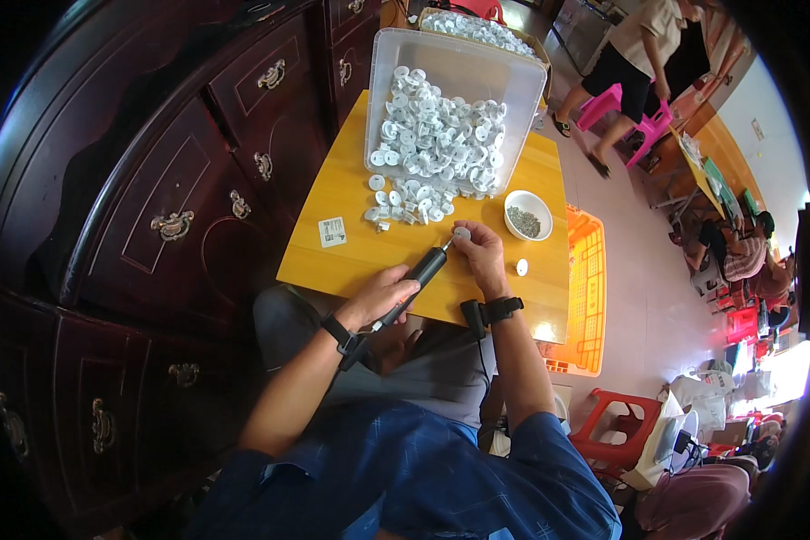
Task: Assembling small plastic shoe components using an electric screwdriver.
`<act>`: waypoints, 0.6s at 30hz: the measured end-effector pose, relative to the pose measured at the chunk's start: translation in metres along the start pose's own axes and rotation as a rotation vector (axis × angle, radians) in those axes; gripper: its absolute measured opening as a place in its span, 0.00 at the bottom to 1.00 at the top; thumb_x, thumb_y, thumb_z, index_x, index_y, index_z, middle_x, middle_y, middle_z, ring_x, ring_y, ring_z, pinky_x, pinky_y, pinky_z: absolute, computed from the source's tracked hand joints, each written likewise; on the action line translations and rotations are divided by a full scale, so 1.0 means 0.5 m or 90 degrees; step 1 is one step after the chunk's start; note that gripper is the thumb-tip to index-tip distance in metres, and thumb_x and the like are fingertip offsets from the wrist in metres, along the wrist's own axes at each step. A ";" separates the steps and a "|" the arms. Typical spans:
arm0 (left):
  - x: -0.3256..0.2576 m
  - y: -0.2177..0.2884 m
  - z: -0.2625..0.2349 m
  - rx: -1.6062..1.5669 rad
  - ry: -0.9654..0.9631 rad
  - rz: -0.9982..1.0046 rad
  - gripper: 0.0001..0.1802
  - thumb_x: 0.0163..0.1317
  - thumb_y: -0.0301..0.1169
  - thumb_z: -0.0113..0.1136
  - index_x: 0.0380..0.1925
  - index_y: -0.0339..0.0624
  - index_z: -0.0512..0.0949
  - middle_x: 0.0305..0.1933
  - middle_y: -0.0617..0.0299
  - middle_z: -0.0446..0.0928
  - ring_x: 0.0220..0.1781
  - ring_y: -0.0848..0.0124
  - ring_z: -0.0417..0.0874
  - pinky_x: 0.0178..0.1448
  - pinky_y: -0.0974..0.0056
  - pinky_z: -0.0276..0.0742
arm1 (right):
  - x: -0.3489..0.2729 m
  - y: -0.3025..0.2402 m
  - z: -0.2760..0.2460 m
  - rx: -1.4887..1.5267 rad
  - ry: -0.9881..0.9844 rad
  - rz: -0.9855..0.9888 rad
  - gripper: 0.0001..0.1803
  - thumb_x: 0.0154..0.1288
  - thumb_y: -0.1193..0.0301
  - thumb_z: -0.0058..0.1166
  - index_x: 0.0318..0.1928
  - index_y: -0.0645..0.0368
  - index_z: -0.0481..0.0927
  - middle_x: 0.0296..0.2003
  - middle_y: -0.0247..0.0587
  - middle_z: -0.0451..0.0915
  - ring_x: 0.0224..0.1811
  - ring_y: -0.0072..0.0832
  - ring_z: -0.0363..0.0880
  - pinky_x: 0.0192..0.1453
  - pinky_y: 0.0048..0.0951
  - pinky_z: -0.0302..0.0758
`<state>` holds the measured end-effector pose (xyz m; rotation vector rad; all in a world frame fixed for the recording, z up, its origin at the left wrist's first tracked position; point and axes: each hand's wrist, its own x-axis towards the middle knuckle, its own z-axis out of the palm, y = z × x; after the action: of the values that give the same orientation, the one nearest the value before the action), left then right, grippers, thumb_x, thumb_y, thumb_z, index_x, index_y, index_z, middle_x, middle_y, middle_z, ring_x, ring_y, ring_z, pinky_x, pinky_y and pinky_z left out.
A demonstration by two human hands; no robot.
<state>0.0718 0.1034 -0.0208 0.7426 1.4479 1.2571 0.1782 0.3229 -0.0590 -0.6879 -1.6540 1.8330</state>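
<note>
My blue shirt [396, 468] lies nearest, with my lap just beyond it. My left hand [385, 295] is wrapped around a black power screwdriver [420, 277], and my right hand [482, 252] pinches one white disc [462, 233] between thumb and fingers at the tip of the bit, over the yellow table [346, 198]. I'd judge this one piece as being midway through its work. A single white piece [522, 267] sits apart near the white bowl [525, 197], which holds plenty of small metal bits [524, 222]. A loose heap [409, 200] of similar pieces lies before the clear tub [515, 76], and many more fill its lower part, so the batch looks large; which of them are done and which are left, I can't tell. The screwdriver hides some of my left fingers, and my right fingertips cover part of the disc. Whether a screw already sits in it is too small to make out, though the bit seems to meet it. The tub partly blocks the full box [486, 31] behind, and the tabletop cuts off the orange crate [589, 279].
</note>
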 end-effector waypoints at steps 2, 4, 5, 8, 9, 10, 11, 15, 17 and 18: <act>0.000 0.000 0.000 -0.002 -0.001 0.002 0.13 0.68 0.38 0.52 0.34 0.39 0.70 0.23 0.64 0.73 0.17 0.76 0.77 0.21 0.70 0.72 | 0.001 0.001 0.000 0.003 -0.002 0.000 0.14 0.63 0.79 0.59 0.50 0.64 0.81 0.38 0.30 0.83 0.37 0.15 0.79 0.43 0.16 0.76; 0.000 0.000 0.000 -0.002 0.000 -0.001 0.13 0.68 0.38 0.52 0.34 0.39 0.71 0.23 0.64 0.73 0.17 0.76 0.77 0.21 0.70 0.72 | 0.001 0.003 -0.001 0.007 -0.004 0.001 0.14 0.63 0.79 0.59 0.50 0.64 0.82 0.38 0.30 0.83 0.37 0.15 0.79 0.43 0.16 0.75; 0.000 0.000 0.000 -0.001 0.000 -0.004 0.13 0.68 0.38 0.52 0.34 0.39 0.71 0.23 0.64 0.73 0.17 0.76 0.77 0.21 0.70 0.72 | 0.001 0.003 -0.001 -0.001 -0.004 0.002 0.14 0.63 0.79 0.59 0.49 0.64 0.82 0.38 0.30 0.83 0.37 0.14 0.79 0.42 0.16 0.75; 0.000 0.001 0.001 -0.001 -0.002 -0.007 0.13 0.68 0.38 0.52 0.35 0.39 0.71 0.23 0.63 0.73 0.17 0.76 0.77 0.21 0.70 0.73 | 0.000 0.002 -0.003 -0.008 -0.003 0.003 0.13 0.63 0.79 0.59 0.49 0.63 0.82 0.38 0.29 0.83 0.36 0.14 0.78 0.42 0.16 0.75; 0.000 0.002 0.001 -0.001 -0.003 -0.007 0.13 0.68 0.38 0.52 0.35 0.39 0.71 0.23 0.63 0.73 0.17 0.76 0.77 0.21 0.70 0.73 | -0.001 0.001 -0.003 -0.008 -0.002 0.002 0.13 0.63 0.80 0.59 0.49 0.63 0.82 0.38 0.29 0.83 0.36 0.13 0.78 0.42 0.15 0.75; 0.001 0.003 0.001 -0.003 -0.005 -0.007 0.13 0.68 0.38 0.52 0.35 0.39 0.71 0.23 0.63 0.74 0.17 0.76 0.77 0.21 0.70 0.73 | -0.001 0.000 -0.003 -0.008 -0.001 0.001 0.13 0.63 0.80 0.59 0.49 0.63 0.82 0.38 0.29 0.83 0.36 0.13 0.78 0.42 0.15 0.75; 0.001 0.003 0.000 -0.004 -0.005 -0.010 0.13 0.68 0.38 0.51 0.35 0.39 0.71 0.23 0.63 0.74 0.17 0.76 0.77 0.21 0.70 0.73 | 0.001 0.003 -0.001 0.000 -0.002 -0.003 0.13 0.63 0.80 0.59 0.49 0.63 0.82 0.38 0.29 0.83 0.36 0.13 0.78 0.41 0.15 0.75; 0.004 0.000 -0.003 -0.004 0.003 -0.014 0.12 0.67 0.38 0.51 0.35 0.38 0.71 0.23 0.63 0.74 0.17 0.76 0.77 0.20 0.70 0.73 | 0.001 0.009 0.000 -0.025 0.005 -0.020 0.12 0.63 0.80 0.60 0.48 0.64 0.82 0.37 0.29 0.83 0.35 0.13 0.78 0.41 0.16 0.75; 0.007 -0.003 -0.007 0.011 -0.013 -0.025 0.12 0.68 0.38 0.50 0.39 0.40 0.72 0.25 0.62 0.76 0.19 0.75 0.78 0.22 0.70 0.74 | 0.000 0.011 0.005 -0.026 0.012 -0.030 0.11 0.63 0.80 0.60 0.47 0.64 0.82 0.36 0.29 0.83 0.35 0.13 0.78 0.41 0.16 0.75; 0.007 -0.005 -0.008 0.011 -0.013 -0.025 0.12 0.68 0.38 0.50 0.39 0.40 0.72 0.25 0.62 0.76 0.19 0.75 0.78 0.22 0.70 0.74 | 0.000 0.011 0.007 -0.028 0.017 -0.040 0.11 0.63 0.80 0.60 0.46 0.64 0.82 0.36 0.29 0.83 0.35 0.13 0.77 0.40 0.16 0.75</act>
<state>0.0676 0.1050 -0.0246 0.7332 1.4509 1.2052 0.1755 0.3200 -0.0641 -0.6687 -1.6844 1.7407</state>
